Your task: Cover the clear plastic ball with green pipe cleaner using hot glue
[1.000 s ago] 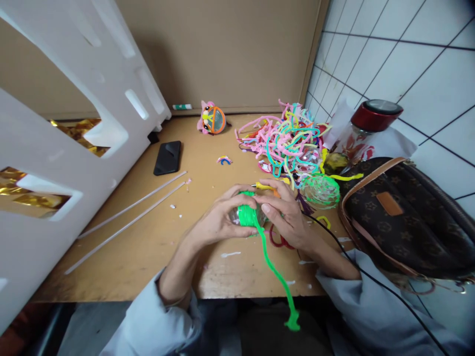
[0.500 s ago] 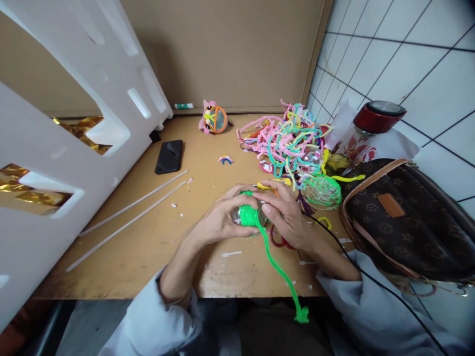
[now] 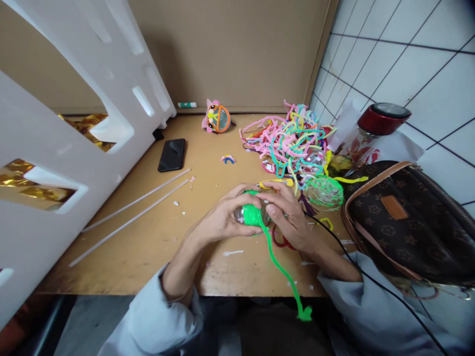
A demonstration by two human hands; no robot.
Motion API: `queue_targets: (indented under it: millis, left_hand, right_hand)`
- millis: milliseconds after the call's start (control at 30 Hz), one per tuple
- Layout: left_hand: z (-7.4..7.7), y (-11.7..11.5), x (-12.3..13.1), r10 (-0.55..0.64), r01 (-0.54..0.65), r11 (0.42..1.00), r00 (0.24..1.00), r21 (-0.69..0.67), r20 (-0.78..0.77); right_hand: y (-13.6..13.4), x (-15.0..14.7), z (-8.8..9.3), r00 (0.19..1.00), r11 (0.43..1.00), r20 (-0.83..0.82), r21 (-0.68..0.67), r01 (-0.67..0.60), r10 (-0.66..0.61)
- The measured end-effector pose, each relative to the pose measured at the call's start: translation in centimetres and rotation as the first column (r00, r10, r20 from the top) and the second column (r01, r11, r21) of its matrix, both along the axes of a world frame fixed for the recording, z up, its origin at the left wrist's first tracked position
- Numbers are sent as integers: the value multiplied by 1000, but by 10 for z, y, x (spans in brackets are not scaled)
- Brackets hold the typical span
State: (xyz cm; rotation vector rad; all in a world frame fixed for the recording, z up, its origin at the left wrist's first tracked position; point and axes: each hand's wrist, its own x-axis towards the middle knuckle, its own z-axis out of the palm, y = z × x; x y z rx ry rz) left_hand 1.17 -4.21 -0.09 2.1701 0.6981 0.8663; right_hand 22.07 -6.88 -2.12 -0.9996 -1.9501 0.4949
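My left hand (image 3: pixel 222 213) is wrapped round a clear plastic ball (image 3: pixel 240 214) near the table's front, its thumb across the top. Bright green pipe cleaner (image 3: pixel 253 214) is wound round the ball's middle in close bands. The loose tail hangs over the table edge and ends in a small bunched tip. On the ball's other side, my right hand (image 3: pixel 291 220) presses its fingers against the ball and the green winding; its fingertips are partly hidden. Below the right hand lie red scissor handles (image 3: pixel 280 238), and a yellow-handled tool (image 3: pixel 276 183) lies just beyond.
A heap of coloured pipe cleaners (image 3: pixel 293 143) and a green-wound clear piece (image 3: pixel 324 192) lie at right, near a brown handbag (image 3: pixel 411 217) and red-lidded bottle (image 3: pixel 384 118). A phone (image 3: pixel 171 155), two white sticks (image 3: pixel 137 200) and a decorated ball (image 3: pixel 218 117) lie farther left. A black cable crosses my right forearm.
The view has shifted slightly, so the whole scene sits a little farther right. Both hands keep their hold on the ball, and the green tail hangs much as before.
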Motion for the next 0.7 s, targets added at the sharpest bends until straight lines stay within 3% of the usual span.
queue_targets:
  millis: [467, 700]
  left_hand:
    - [-2, 2, 0, -30, 30, 999, 1000, 19, 8]
    - [-2, 1, 0, -21, 22, 999, 1000, -27, 20]
  right_hand:
    - [3, 0, -6, 1000, 1000, 9, -19, 22, -22]
    - [-4, -1, 2, 1000, 1000, 24, 11, 10, -10]
